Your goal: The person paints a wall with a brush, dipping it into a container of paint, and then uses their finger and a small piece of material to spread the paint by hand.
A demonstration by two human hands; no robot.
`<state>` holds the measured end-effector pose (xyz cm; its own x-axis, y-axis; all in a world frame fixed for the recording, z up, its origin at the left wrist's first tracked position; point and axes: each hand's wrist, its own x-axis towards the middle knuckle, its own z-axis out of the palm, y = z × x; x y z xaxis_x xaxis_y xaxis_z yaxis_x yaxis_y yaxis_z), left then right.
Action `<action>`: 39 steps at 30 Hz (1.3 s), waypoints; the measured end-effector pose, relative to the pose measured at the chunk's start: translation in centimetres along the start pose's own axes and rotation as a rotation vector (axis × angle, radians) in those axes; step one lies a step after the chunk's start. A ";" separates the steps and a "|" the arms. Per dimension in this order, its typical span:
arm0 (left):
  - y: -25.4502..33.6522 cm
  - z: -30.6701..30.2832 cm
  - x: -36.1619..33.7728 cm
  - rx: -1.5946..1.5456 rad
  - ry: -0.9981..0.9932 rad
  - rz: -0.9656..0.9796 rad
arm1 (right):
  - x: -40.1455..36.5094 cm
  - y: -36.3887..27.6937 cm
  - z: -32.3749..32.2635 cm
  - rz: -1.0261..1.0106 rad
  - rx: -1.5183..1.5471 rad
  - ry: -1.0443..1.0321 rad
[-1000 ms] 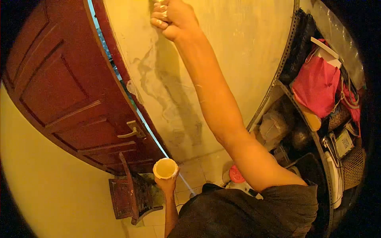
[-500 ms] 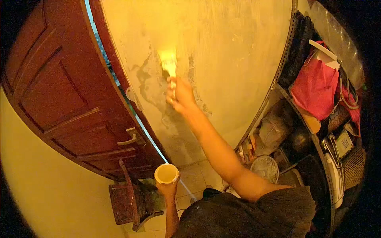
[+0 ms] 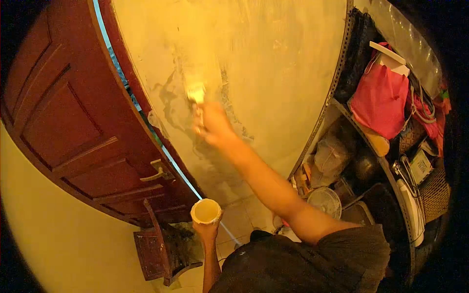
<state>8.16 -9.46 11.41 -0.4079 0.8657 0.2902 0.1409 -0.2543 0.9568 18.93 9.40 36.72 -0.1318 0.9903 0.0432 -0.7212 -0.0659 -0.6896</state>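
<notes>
My right hand point(image 3: 213, 124) is closed around the handle of a paintbrush point(image 3: 196, 93), whose pale bristles lie against the wall point(image 3: 273, 88). Grey, uneven patches show on the wall around and below the brush. Lower down, my left hand point(image 3: 207, 231) grips a round, open-topped paint container point(image 3: 205, 212) with a pale rim and pale contents. The fingers under the container are partly hidden.
A dark red door point(image 3: 73, 117) with a handle point(image 3: 157, 172) stands on the left, above a wooden chair point(image 3: 151, 254). To the right, a shelf frame holds a pink bag point(image 3: 380, 100); a white fan point(image 3: 324, 203) is below.
My right hand and the brush have moved down the wall and slightly left. The view has shifted a little; my left hand still holds the container.
</notes>
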 end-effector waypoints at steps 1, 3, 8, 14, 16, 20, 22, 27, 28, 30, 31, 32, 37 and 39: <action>-0.3 -0.1 0.0 0.002 0.000 0.002 | 1.1 -1.6 2.1 -0.034 0.029 0.026; -1.5 -0.3 -0.1 -0.049 -0.001 0.011 | 2.4 -4.6 5.4 -0.098 0.098 -0.065; -0.4 -0.8 -0.3 0.039 0.046 0.090 | 4.6 -10.9 11.6 -0.222 0.059 -0.266; -1.7 -1.8 -0.3 0.057 0.096 0.093 | 4.3 -15.5 12.5 -0.210 0.091 -0.529; -1.6 -2.0 -0.1 0.062 0.096 0.133 | 3.6 -16.1 11.7 -0.389 0.007 -0.465; -2.7 -2.3 -0.4 0.032 0.070 0.019 | 3.5 -17.6 9.0 -0.206 0.068 -0.804; -2.5 -2.0 -0.3 0.049 0.060 0.031 | -0.4 -17.0 9.9 -0.314 0.004 -0.442; -1.3 -1.4 0.1 0.030 0.027 0.038 | -0.9 -16.0 7.2 -0.338 -0.117 -0.415; -1.7 -1.3 0.1 0.024 0.026 0.041 | -1.1 -15.4 6.5 -0.378 -0.190 -0.364; -2.7 -1.2 0.1 -0.058 0.017 0.009 | -0.9 -14.5 4.2 -0.348 -0.208 -0.416; -2.5 -1.1 0.2 -0.064 0.017 0.013 | -0.9 -13.9 3.0 -0.301 -0.204 -0.431; -2.3 -0.9 0.2 -0.032 0.045 0.026 | -0.9 -13.3 1.9 -0.254 -0.199 -0.445; -3.1 -1.0 0.2 0.034 0.041 0.036 | -2.4 -10.0 -2.5 -0.245 -0.222 -0.416; -3.1 -0.9 0.1 0.029 0.062 0.101 | -2.8 -9.0 -4.3 -0.239 -0.259 -0.421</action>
<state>6.84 -8.96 8.50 -0.4454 0.8075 0.3868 0.2099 -0.3258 0.9218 28.72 7.78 39.70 -0.2840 0.8359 0.4697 -0.5803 0.2401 -0.7782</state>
